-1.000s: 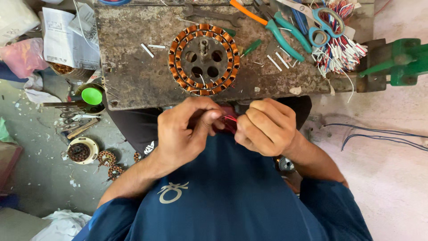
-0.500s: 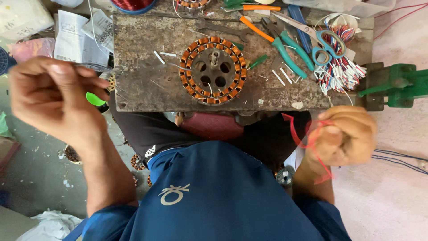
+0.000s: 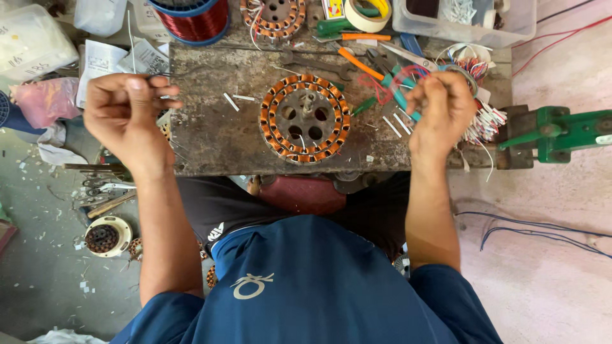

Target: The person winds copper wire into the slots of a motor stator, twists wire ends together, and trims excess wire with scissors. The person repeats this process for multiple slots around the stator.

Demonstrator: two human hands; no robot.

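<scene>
A round stator (image 3: 305, 118) with orange copper-wound coils lies flat in the middle of a worn metal bench top (image 3: 210, 140). My left hand (image 3: 127, 114) is raised over the bench's left edge, thumb and fingers pinched on a thin dark wire end (image 3: 167, 76). Right of the stator, my right hand (image 3: 443, 105) is closed on a length of red wire (image 3: 382, 86) that loops out to its left, above teal-handled pliers (image 3: 400, 97). Neither hand touches the stator.
At the back stand a red copper wire spool (image 3: 191, 19), a second stator (image 3: 274, 16), a tape roll (image 3: 366, 13) and a clear plastic box (image 3: 465, 22). A bundle of coloured wires (image 3: 488, 118) and a green vise (image 3: 561, 130) sit right. Tools and a small stator (image 3: 105, 237) lie on the floor left.
Both hands were together at my chest on the red wire, then drew apart. Now both are lifted over the bench, the right one carrying the red wire up beside the stator.
</scene>
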